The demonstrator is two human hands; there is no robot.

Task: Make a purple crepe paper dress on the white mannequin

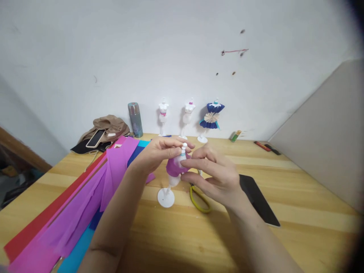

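A small white dress-form mannequin (174,181) on a round base (166,197) stands between my hands, leaning slightly. Purple paper (172,168) wraps its chest, and a light blue band circles its neck. My left hand (159,151) grips the mannequin's upper part, thumb near the neck and fingers reaching behind. On the other side, my right hand (217,174) pinches the purple paper at the front with thumb and forefinger. Yellow-handled scissors (200,201) lie just below my right hand, their blades partly hidden.
Purple, red and blue paper sheets (119,155) cover the table's left. Behind stand two white mannequins (163,113) and one in a blue paper dress (212,117), beside a flask (135,119). A phone (96,138) rests on a cap. A black flat object (260,201) lies right.
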